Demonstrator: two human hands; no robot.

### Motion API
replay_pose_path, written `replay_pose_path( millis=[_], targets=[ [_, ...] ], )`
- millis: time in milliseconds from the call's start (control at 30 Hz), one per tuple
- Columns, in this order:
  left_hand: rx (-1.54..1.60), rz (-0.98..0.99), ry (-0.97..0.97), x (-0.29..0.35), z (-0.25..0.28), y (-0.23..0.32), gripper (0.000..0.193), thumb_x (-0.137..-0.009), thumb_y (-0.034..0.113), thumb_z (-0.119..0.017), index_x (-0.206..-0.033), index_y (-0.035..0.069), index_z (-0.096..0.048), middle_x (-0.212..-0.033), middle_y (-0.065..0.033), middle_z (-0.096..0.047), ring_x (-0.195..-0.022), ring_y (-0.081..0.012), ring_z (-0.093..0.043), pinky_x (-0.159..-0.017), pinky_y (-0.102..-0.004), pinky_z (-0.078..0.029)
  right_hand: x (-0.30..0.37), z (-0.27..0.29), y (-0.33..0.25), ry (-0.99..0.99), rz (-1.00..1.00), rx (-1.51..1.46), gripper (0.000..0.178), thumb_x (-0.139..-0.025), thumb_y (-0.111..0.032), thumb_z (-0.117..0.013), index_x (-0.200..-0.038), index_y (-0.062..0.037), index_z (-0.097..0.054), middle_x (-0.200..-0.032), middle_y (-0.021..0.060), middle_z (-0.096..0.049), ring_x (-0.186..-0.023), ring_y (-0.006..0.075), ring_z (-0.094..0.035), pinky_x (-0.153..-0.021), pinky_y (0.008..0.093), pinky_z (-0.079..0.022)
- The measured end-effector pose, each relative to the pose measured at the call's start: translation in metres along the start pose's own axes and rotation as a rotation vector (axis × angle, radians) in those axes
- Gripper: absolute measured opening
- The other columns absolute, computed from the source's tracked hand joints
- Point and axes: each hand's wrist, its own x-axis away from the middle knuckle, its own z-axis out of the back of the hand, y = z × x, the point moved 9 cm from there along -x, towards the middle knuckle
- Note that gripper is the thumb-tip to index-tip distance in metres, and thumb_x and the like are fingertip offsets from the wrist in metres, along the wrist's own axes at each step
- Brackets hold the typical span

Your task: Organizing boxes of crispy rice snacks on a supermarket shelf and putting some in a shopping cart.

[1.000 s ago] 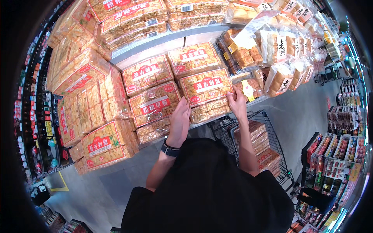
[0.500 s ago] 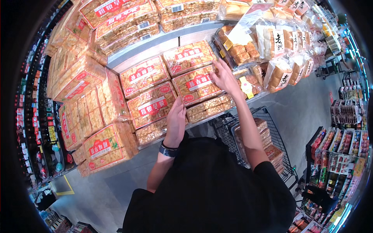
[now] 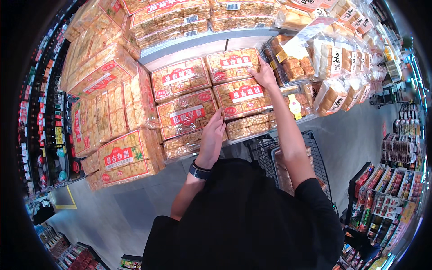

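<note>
The left hand (image 3: 212,140) and right hand (image 3: 266,76), fingers extended and gripping nothing, are seemingly squaring the front-right snack pack (image 3: 243,97) on the display stand (image 3: 180,47), probably needing gentle, even pressure next.

Cart (image 3: 321,167) partly covered, upper stack (image 3: 169,23) cropped
The right hand (image 3: 264,75) hides a corner of the front right pack (image 3: 243,96); the forearm (image 3: 289,137) screens the cart; the top edge cuts the stack; far-left goods (image 3: 40,130) are too small to tell.
</note>
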Motion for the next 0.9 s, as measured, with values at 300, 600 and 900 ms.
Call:
replay_pose_path(
  millis=[300,600,900],
  targets=[
    [-0.051,0.026,-0.072,0.002,-0.010,0.004,0.070,-0.103,0.018,-0.046,-0.158,-0.008,-0.012,-0.169,-0.0191,-0.011,-0.157,-0.0300,-0.009,-0.127,-0.0421,-0.007,0.005,0.008,0.000,-0.014,0.019,-0.009,0.083,-0.085,-0.040,-0.078,-0.149,0.0003,-0.045,-0.146,0.0270,-0.051,-0.135,0.0396,-0.050,-0.114,0.0430,-0.040],
    [-0.057,0.018,-0.049,0.004,-0.005,0.010,0.068,-0.103,0.019,-0.046,-0.158,-0.007,-0.017,-0.168,-0.0191,-0.015,-0.156,-0.0295,-0.012,-0.127,-0.0428,-0.008,-0.008,-0.041,-0.133,-0.044,0.506,0.139,0.058,-0.093,-0.043,-0.066,-0.139,-0.0085,-0.057,-0.143,0.0247,-0.051,-0.135,0.0415,-0.045,-0.116,0.0533,-0.034],
    [-0.037,-0.049,-0.031,0.014,0.001,0.032,0.063,-0.104,0.021,-0.046,-0.156,-0.006,-0.025,-0.165,-0.0170,-0.025,-0.154,-0.0296,-0.020,-0.127,-0.0435,-0.012,-0.014,-0.058,-0.145,-0.121,0.438,0.225,0.066,-0.091,-0.057,-0.060,-0.149,-0.0259,-0.051,-0.149,0.0188,-0.043,-0.139,0.0393,-0.037,-0.118,0.0570,-0.026]
  ],
)
